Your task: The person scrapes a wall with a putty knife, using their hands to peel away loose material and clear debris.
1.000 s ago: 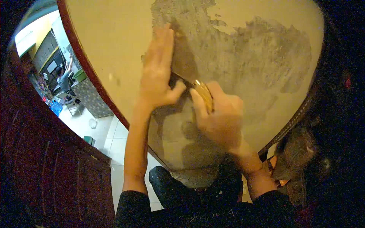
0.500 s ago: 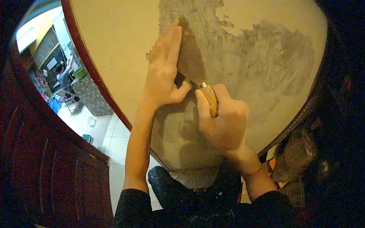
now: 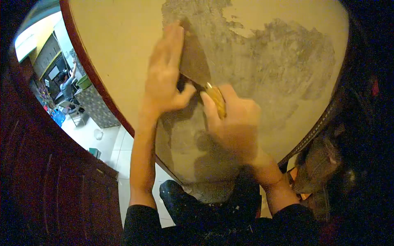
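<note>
My right hand (image 3: 236, 121) grips the wooden handle (image 3: 216, 99) of a scraper. Its wide dark blade (image 3: 195, 59) lies against the wall (image 3: 119, 53), pointing up and left. My left hand (image 3: 164, 74) is flat with fingers together, pressing on the blade's left side, thumb near the handle. The cream paint is stripped around the blade, showing a large patch of bare grey plaster (image 3: 271, 61). Both forearms are bare below black sleeves.
A dark red door frame (image 3: 92, 78) borders the wall on the left, with a dark wooden door (image 3: 53, 180) beside it. Beyond lies a white tiled floor (image 3: 111, 143) and a distant person (image 3: 65, 84) with one arm raised. Dark clutter sits at the right (image 3: 324, 160).
Both hands and the scraper slid up the wall and then shifted slightly left; the blade sits higher on the grey patch than a second ago.
</note>
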